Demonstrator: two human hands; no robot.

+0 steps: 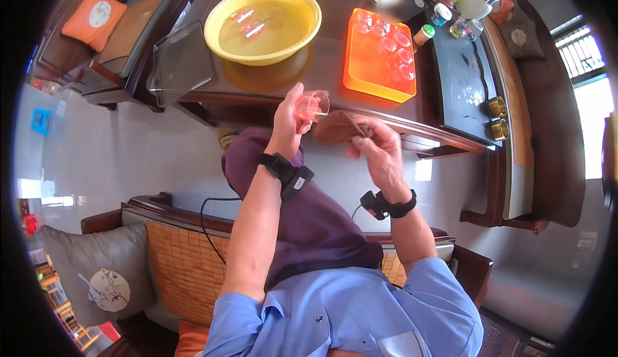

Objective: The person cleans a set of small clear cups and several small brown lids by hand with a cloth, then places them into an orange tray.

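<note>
My left hand [288,120] holds a small clear glass cup [313,106] up in front of me, fingers wrapped around its side. My right hand [381,149] grips a brown cloth [340,127] that touches the cup's rim. Both wrists wear black bands. On the dark wooden table beyond, a yellow basin [219,19] holds water with two or three small cups sunk in it. An orange tray [367,67] to its right carries several clear glass cups along its far and right sides.
A clear plastic lid [181,64] lies at the table's left edge. Jars, a mug and bottles crowd the far right of the table beside a black tea tray [463,86]. Wooden chairs with cushions stand at left and behind me. My purple-trousered knee is below the hands.
</note>
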